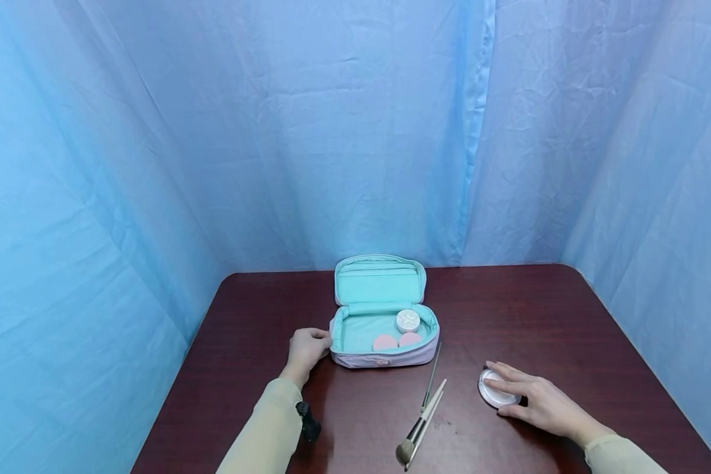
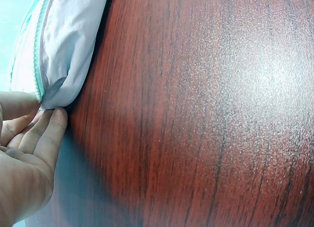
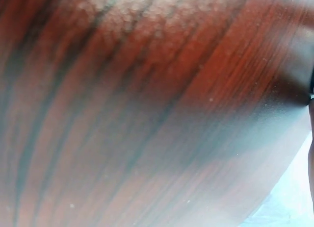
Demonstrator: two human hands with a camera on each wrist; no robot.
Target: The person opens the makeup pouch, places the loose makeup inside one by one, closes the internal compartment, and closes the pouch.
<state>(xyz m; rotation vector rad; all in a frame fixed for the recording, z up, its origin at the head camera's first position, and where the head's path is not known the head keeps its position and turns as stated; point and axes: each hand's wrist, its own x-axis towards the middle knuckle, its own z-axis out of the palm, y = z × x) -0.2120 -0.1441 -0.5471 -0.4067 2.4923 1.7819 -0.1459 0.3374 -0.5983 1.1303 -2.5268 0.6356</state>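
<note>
A makeup bag (image 1: 385, 360), lilac outside and mint inside, lies unzipped with its lid folded back. In it are a white round case (image 1: 407, 321) with a raised pattern and two pink round pieces (image 1: 385, 342). My left hand (image 1: 308, 350) pinches the bag's left end; the left wrist view shows thumb and fingers at the fabric corner (image 2: 73, 85) below the zipper. At the right, my right hand (image 1: 536, 398) holds a round white compact (image 1: 498, 390) on the table, fingers across it and thumb at its near edge. The right wrist view barely catches this hand, and no compact.
Between the bag and the right hand lie a fluffy makeup brush (image 1: 411, 440), another pale-handled brush beside it, and a thin dark stick-like tool (image 1: 431, 378). All stand on a dark red wood-grain table (image 1: 261, 309). Blue curtains (image 1: 332, 131) hang around the table's back and sides.
</note>
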